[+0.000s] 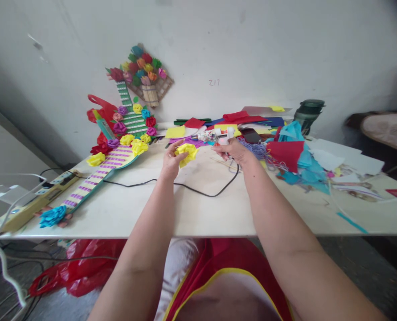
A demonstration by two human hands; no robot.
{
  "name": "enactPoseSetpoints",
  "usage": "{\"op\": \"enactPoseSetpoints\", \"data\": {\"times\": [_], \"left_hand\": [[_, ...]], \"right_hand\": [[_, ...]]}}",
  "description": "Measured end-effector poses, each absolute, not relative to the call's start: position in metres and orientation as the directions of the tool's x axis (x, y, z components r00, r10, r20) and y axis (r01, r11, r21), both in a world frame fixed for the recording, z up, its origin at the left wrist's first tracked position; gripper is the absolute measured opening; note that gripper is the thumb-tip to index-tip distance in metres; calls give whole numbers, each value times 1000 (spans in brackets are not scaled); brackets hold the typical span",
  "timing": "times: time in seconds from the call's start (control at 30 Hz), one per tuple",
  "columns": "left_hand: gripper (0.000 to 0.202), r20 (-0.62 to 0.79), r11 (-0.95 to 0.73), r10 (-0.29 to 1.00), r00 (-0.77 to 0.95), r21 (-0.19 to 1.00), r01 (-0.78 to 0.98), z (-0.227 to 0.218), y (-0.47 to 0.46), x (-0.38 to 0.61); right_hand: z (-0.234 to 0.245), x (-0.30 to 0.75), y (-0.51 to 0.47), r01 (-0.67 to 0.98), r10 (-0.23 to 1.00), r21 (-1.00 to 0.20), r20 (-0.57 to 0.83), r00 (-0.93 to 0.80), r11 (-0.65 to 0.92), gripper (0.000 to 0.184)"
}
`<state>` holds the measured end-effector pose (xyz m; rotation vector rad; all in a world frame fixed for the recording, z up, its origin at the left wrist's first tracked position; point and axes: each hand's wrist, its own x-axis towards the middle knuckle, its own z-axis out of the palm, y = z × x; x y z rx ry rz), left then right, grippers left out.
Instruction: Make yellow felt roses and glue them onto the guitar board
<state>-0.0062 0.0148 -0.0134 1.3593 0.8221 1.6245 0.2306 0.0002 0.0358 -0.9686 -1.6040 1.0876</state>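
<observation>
My left hand (170,161) is closed on a yellow paper flower (186,153), held just above the white table (198,209). My right hand (233,150) is a little to the right, fingers curled round a small white object that looks like a glue gun (225,138); its black cable (198,189) loops across the table toward the left. A long paper guitar (101,176) decorated with yellow, purple and blue paper flowers lies on the left of the table.
Coloured paper sheets (238,119) and scraps are heaped at the back. Red and blue paper pieces (295,160) lie right of my hand. A dark jar (308,113) stands behind. A flower-basket craft (145,76) hangs on the wall. A power strip (47,189) sits far left.
</observation>
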Motion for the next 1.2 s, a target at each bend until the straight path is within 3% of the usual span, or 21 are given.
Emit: {"op": "enactPoseSetpoints", "data": {"times": [0.67,1.2], "left_hand": [[56,425,-426,903,-58,875,-231,-11,14,-5],[47,393,-376,920,4,884,-278,-9,9,-4]], "right_hand": [[34,230,2,162,929,-953,195,-314,255,36],[34,228,1,162,925,-939,247,-289,302,39]]}}
